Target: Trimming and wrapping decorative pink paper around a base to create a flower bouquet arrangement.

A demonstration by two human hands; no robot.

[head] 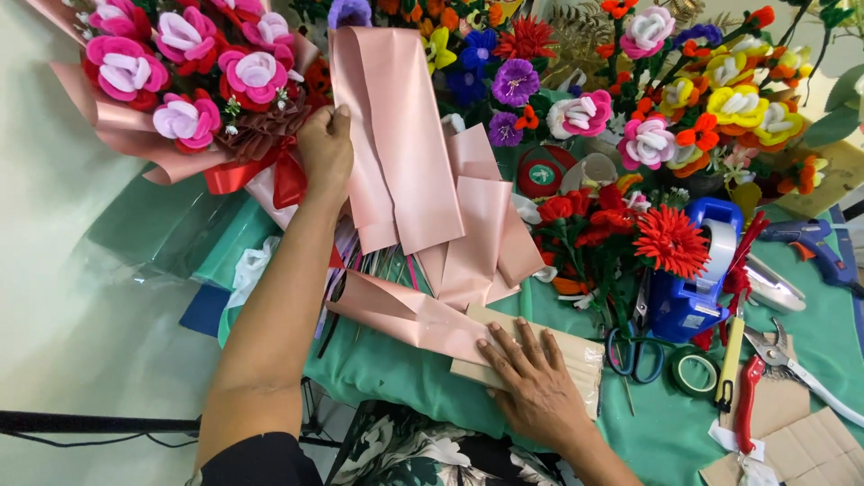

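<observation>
A green cloth covers the surface, and across its far side runs a bank of handmade flowers in yellow, orange, pink and purple. At the far left lies a large bouquet of pink and red blooms in pink wrap, tied with a red ribbon. Sheets of pink wrapping paper stand folded in the middle, just right of the bouquet. The left hand reaches far, its fingers curled closed on the left edge of that paper, beside the ribbon. The right hand lies near, fingers spread flat and open on a tan packet that touches the lowest pink sheet. Right of it stand a blue tape dispenser, a blue glue gun, red-handled pruners, blue-handled scissors and a small roll of green tape.
</observation>
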